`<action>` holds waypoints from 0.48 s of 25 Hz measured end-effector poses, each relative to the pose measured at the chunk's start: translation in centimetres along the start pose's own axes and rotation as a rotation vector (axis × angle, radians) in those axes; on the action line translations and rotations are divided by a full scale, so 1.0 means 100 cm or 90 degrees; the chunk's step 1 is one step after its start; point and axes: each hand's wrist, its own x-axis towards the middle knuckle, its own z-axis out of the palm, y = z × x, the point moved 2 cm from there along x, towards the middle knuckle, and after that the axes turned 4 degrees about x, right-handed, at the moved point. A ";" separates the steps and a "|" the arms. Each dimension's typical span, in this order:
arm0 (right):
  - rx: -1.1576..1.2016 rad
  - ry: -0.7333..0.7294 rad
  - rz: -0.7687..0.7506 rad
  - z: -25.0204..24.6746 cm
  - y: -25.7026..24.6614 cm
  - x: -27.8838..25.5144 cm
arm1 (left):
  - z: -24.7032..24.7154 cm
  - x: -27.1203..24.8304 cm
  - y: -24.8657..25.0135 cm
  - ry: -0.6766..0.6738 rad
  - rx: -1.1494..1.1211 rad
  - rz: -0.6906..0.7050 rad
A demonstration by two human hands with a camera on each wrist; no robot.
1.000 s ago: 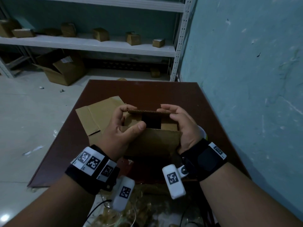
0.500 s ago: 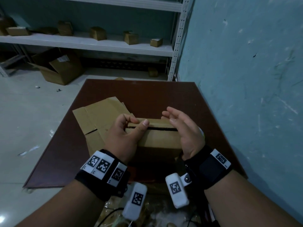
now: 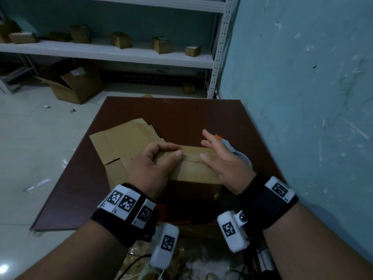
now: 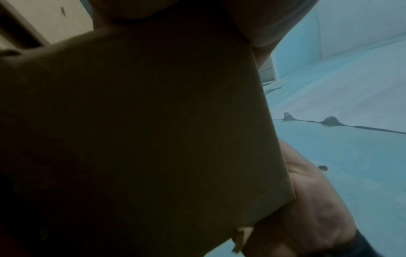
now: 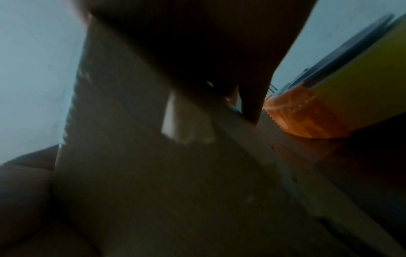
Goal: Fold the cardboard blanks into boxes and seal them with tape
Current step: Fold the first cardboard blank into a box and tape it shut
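Observation:
A small folded cardboard box (image 3: pixel 193 168) stands on the dark brown table (image 3: pixel 181 116), its top flaps down. My left hand (image 3: pixel 153 160) grips the box's left end, thumb pressed on the flap seam and fingers curled over the far edge. My right hand (image 3: pixel 220 156) rests against the box's right end with its thumb on the top flap and its fingers spread straight, lifted off. A tape dispenser (image 3: pixel 236 150) with orange and white parts lies just behind the right hand; in the right wrist view the tape dispenser (image 5: pixel 325 104) shows orange and yellow. The box (image 4: pixel 142 130) fills the left wrist view.
Flat cardboard blanks (image 3: pixel 123 142) lie on the table to the left of the box. The blue wall (image 3: pixel 302 98) runs along the table's right side. A shelf (image 3: pixel 113 51) with several small boxes stands behind, and an open carton (image 3: pixel 74 83) sits on the floor.
The box's top flaps went from open to folded down flat. My right hand's fingers lifted off and spread, while the left hand stayed gripping the left end.

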 end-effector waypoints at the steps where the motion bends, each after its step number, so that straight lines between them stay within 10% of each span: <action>1: 0.014 -0.011 0.002 0.001 0.002 0.000 | 0.000 0.001 0.000 0.010 0.010 0.006; 9: 0.030 0.010 0.014 -0.002 0.013 0.004 | 0.002 -0.001 0.002 0.023 0.033 0.008; 12: 0.063 0.169 0.044 -0.021 0.011 0.006 | 0.001 0.001 0.003 0.013 0.041 -0.004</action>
